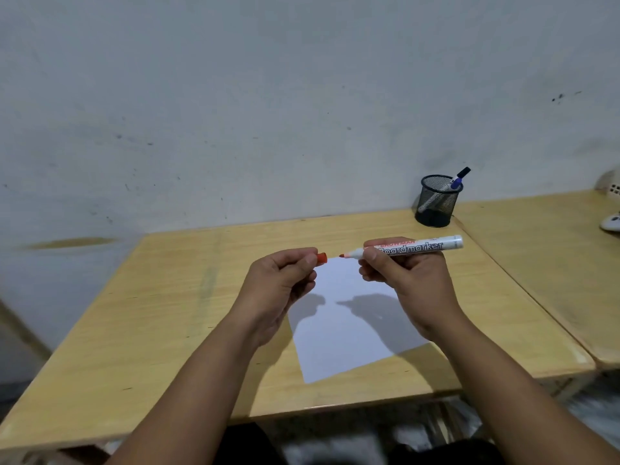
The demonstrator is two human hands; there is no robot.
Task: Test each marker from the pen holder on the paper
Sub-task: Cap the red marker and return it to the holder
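My right hand (407,280) grips a white board marker (419,247) with a bare red tip that points left. Its red cap (322,258) is pinched in my left hand (285,280), a short gap away from the tip. Both hands hover above a blank white sheet of paper (349,340) lying on the wooden table (134,330). At the back right of the table stands a black mesh pen holder (436,203) with two markers in it, one blue-capped (457,183) and one black-capped (464,172).
A second wooden table (543,256) adjoins on the right, with white objects (610,223) at its far edge. A grey wall runs behind both tables. The floor shows below the front edge.
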